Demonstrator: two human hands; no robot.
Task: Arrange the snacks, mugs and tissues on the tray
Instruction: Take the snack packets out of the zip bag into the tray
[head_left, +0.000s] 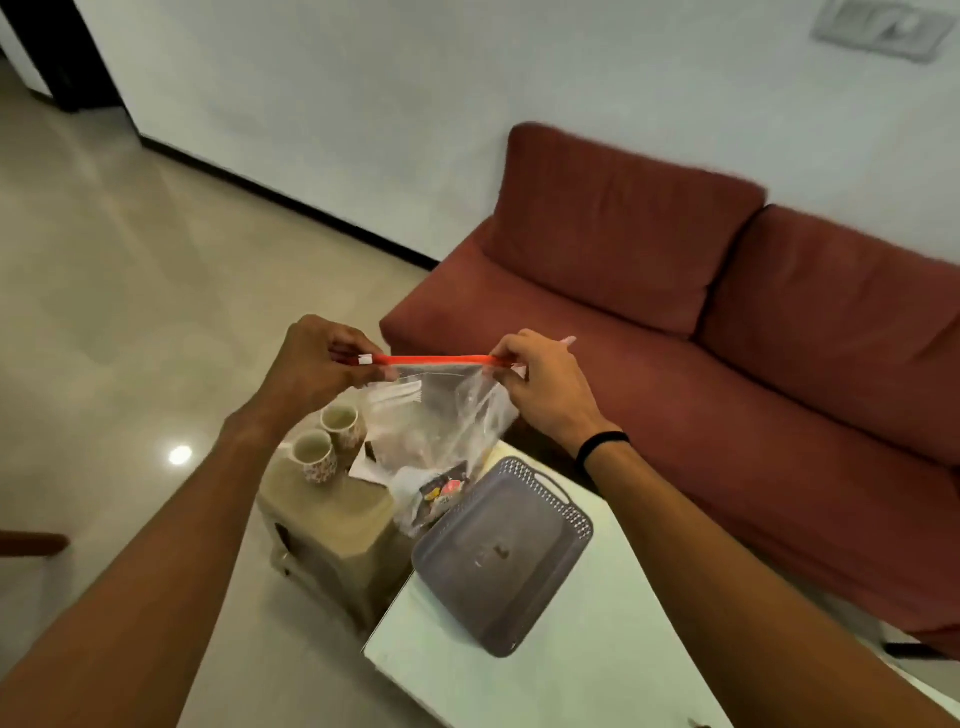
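Head view: a clear zip bag (436, 415) is held up in the air between both hands, and its orange zip strip (436, 359) is stretched level from one grip to the other, so the long axis of the seal runs straight between them. At the left end, the left hand (311, 369) is pinched shut on the strip's white tab. Below and just inside that grip, two patterned mugs (324, 444) are seen standing on a beige stool (332, 525). Beneath the hanging bag, snack packets (441, 491) lie at the edge of a white table (561, 665), and the empty grey tray (501, 556) is set below the right-hand grip. At the right end, the right hand (545, 384) is closed on the strip's other corner. A pull apart along that axis is judged likely.
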